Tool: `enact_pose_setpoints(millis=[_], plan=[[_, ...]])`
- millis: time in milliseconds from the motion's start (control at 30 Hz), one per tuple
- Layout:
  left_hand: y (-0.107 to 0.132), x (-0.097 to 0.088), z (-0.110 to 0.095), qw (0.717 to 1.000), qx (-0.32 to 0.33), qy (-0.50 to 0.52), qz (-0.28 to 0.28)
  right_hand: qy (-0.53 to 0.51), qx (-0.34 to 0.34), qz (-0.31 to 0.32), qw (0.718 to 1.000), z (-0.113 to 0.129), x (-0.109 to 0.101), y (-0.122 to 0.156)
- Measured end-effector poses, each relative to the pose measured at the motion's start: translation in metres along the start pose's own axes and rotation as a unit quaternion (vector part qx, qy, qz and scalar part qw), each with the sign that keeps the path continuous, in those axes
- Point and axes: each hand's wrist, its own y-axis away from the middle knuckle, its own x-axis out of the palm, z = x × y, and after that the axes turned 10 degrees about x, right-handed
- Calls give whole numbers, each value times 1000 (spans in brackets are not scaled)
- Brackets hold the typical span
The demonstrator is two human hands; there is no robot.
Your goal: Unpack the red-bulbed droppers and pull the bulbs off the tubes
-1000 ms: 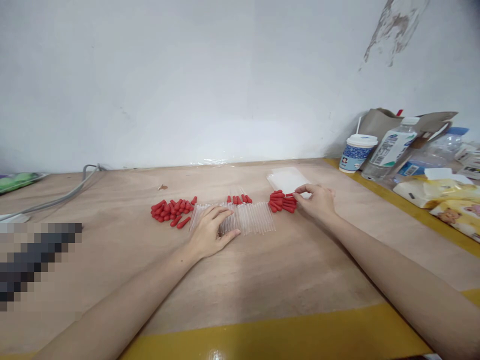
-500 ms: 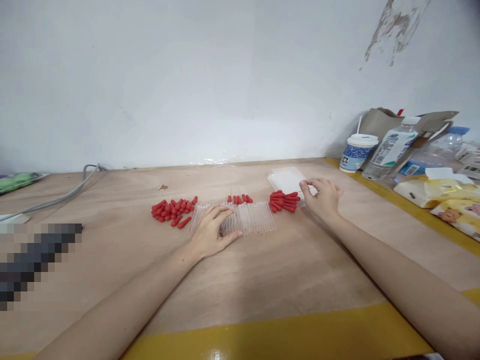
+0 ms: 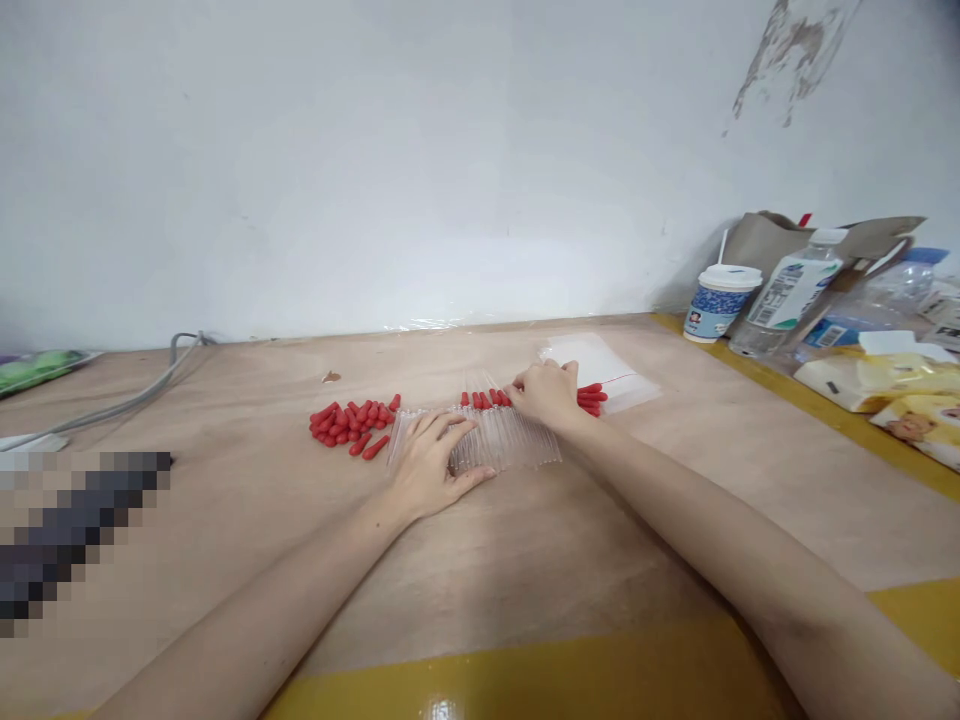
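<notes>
My left hand (image 3: 435, 462) lies over a row of clear thin dropper tubes (image 3: 510, 440), fingers spread and thumb apart. Along the far edge of that row stand several red rubber bulbs (image 3: 480, 399), with thin clear tubes pointing away behind them. My right hand (image 3: 546, 390) reaches in from the right, thumb and fingertips pinched at the rightmost of these bulbs; the exact grip is partly hidden. Left of the row is a loose pile of red bulbs (image 3: 349, 420). A bundle of red bulbs (image 3: 592, 398) shows partly behind my right hand, beside a white sheet (image 3: 622, 375).
At the right stand a paper cup with a straw (image 3: 720, 305), a clear bottle (image 3: 791, 290), a grey bag (image 3: 765, 240) and a yellow tissue pack (image 3: 847, 385). A grey cable (image 3: 150, 380) runs along the left. Yellow tape (image 3: 525, 675) borders the wooden table.
My right hand has moved left from the bundle on the right, where it pinched a thin tube, to the bulbs behind the tube row. My left hand stays on the tubes.
</notes>
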Motion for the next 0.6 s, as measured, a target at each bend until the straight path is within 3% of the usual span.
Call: enact_pose_setpoints(millis=[100,367,500,600], plan=[[-1,-1,-1,1000,-3,-6,1,16,24,44,999,9,2,-7],[-1,1,-1,1000,-4,1,2,13,41,40,998,15,9,-7],[0,0,-1,1000,0,2,-14,-7,41,14,999,9,3,1],[0,0,0,999,9,-7,-44,-67,-35,-67,995,-7,1,15]])
